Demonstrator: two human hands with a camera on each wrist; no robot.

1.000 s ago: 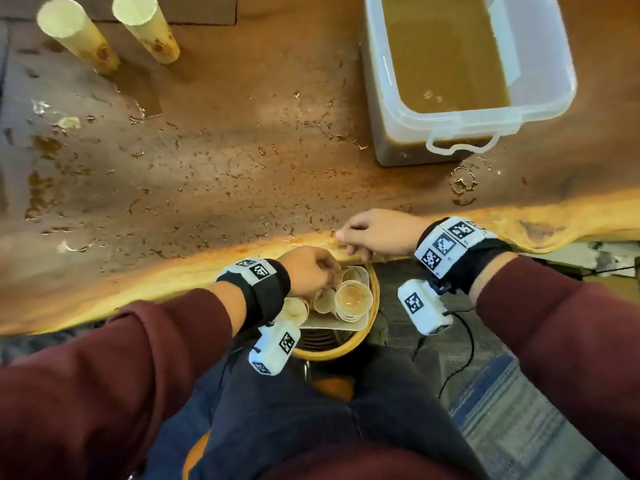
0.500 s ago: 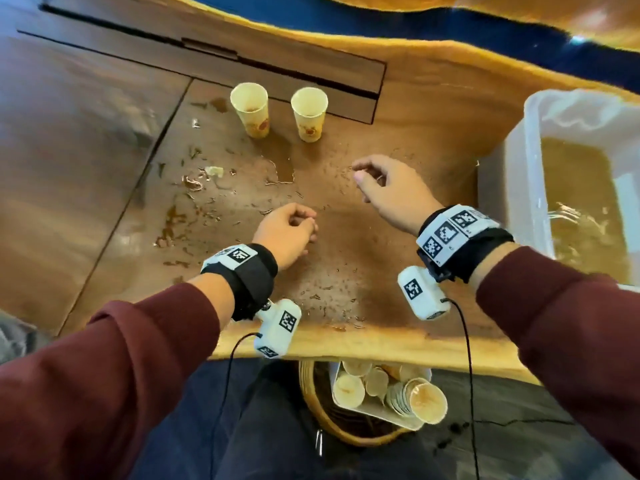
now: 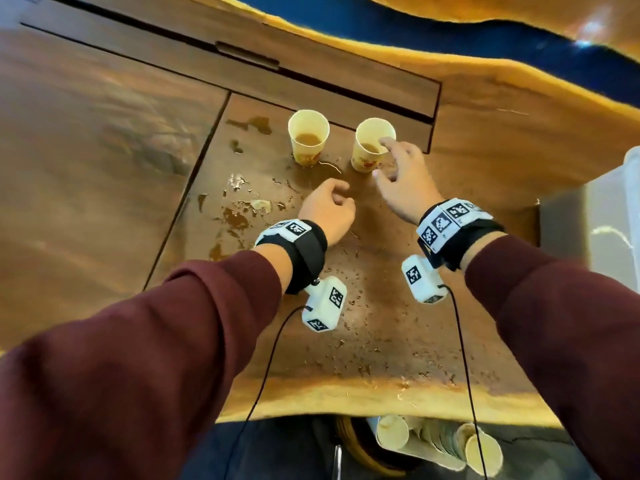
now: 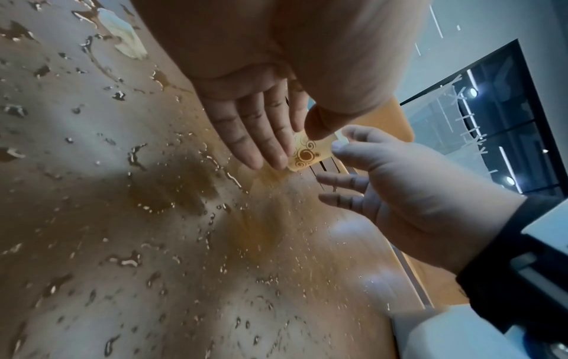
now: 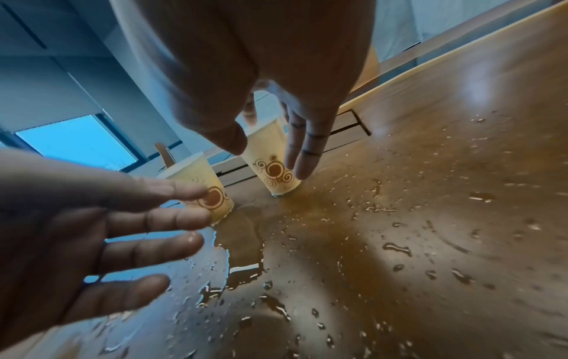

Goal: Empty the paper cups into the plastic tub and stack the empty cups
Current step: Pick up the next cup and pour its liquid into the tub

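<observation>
Two paper cups stand upright on the wet table, both with brown liquid in them, so we judge the job as unfinished. Left to right: the left cup sits untouched near the far panel seam, a puddle spreading from its base. The left hand hovers low over the table short of that cup — in the right wrist view its fingers are spread and straight, holding nothing. Next, the right cup: the right hand is at it, splayed wide, thumb on one side and fingers on the other. We cannot tell whether they touch the wall yet, but no grip has closed.

Far right, the plastic tub shows only as an edge, well apart from both cups; its contents are out of frame.

Done so far, as we read it — a stack of empty cups lies on its side below the near table edge, with looser empties beside it. Left: lift each cup, pour into the tub, add both to the stack. Spills everywhere, so we expect slippery, soggy cup walls.
</observation>
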